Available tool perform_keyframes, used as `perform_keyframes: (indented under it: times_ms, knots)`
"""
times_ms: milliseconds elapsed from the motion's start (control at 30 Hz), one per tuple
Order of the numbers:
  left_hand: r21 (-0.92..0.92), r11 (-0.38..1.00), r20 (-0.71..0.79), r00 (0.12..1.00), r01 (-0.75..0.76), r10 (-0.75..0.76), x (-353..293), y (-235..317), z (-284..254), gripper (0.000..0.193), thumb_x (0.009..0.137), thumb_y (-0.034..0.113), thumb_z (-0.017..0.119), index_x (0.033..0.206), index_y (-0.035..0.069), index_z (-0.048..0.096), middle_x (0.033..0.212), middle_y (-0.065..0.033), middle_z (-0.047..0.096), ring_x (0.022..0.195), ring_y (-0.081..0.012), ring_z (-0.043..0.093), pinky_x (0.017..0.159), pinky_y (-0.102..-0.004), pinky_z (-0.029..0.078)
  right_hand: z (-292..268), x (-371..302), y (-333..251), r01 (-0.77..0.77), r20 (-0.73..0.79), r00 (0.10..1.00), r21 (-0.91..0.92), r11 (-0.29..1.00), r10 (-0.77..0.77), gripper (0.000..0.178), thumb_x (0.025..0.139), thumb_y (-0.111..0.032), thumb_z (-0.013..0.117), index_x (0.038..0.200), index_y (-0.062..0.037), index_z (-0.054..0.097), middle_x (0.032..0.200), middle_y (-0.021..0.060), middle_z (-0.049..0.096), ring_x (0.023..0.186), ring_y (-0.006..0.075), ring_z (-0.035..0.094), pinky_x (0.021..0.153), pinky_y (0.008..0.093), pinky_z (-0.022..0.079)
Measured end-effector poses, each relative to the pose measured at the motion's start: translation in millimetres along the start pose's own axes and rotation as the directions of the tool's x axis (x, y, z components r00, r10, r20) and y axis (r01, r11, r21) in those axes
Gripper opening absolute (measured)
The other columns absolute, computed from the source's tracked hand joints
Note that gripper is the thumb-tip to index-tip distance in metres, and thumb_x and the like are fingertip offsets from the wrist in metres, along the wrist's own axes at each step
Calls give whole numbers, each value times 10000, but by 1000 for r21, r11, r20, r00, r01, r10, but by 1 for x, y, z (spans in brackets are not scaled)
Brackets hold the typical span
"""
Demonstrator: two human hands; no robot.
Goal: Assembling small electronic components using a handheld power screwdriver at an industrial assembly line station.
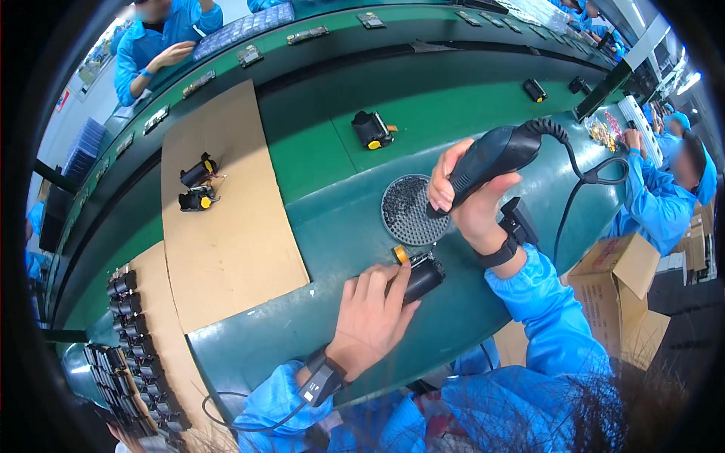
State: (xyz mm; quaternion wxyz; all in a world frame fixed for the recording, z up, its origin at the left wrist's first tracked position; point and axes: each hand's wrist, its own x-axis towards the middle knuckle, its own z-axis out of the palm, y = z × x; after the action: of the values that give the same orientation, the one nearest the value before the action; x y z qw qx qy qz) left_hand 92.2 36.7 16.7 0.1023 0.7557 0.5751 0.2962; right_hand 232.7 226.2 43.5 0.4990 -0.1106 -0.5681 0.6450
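Observation:
My right hand (470, 204) is wrapped round a black electric screwdriver (495, 160), held tilted with a coiled cord at its back end. Its nose points down over a round perforated tray (402, 235) of small dark pieces, too small to make out. Just in front of me, my left hand (370, 317) grips a black camera-like housing (425, 278) on the green bench, thumb on its near side and fingertips on the far side. A yellow-orange part (400, 254) sticks up by those fingertips. The housing's underside is hidden.
Brown cardboard (226, 249) lies left, with two black-and-yellow assemblies (198, 199) on it. Rows of black housings (140, 340) stand lower left. Another assembly (371, 130) sits on the green belt (310, 151). Right are an open carton (600, 291) and a co-worker (664, 189).

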Motion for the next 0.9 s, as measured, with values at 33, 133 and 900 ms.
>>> perform_keyframes:
  times_ms: [33, 133, 900]
  knots:
    - [-9, 1000, 2, 1000, 4, -4, -1, 0, 0, 615, 804, 186, 781, 1335, -4, 536, 1212, -132, 540, 1102, -305, 547, 873, -413, 428, 0, -1, 0, -3, -24, 1000, 15, 1000, 3, 925, 714, -908, 463, 985, -24, 493, 630, 36, 495, 513, 113, 475, 500, 259, 425]
    - [-18, 1000, -5, 1000, 8, -8, -2, -1, 0, 610, 807, 189, 778, 1335, -6, 540, 1206, -134, 542, 1096, -305, 549, 876, -412, 427, 0, 1, -5, -7, -61, 998, 35, 999, 9, 964, 712, -929, 425, 1009, -16, 504, 610, 33, 491, 496, 111, 475, 489, 264, 427]
    - [-59, 998, -22, 1000, 16, -17, -1, -3, -1, 575, 802, 203, 772, 1299, -4, 569, 1163, -121, 558, 1062, -278, 560, 842, -398, 423, 42, -48, -26, 13, 69, 997, 185, 983, -26, 1017, 604, -995, 385, 961, -48, 480, 613, 36, 495, 502, 120, 477, 470, 265, 431]
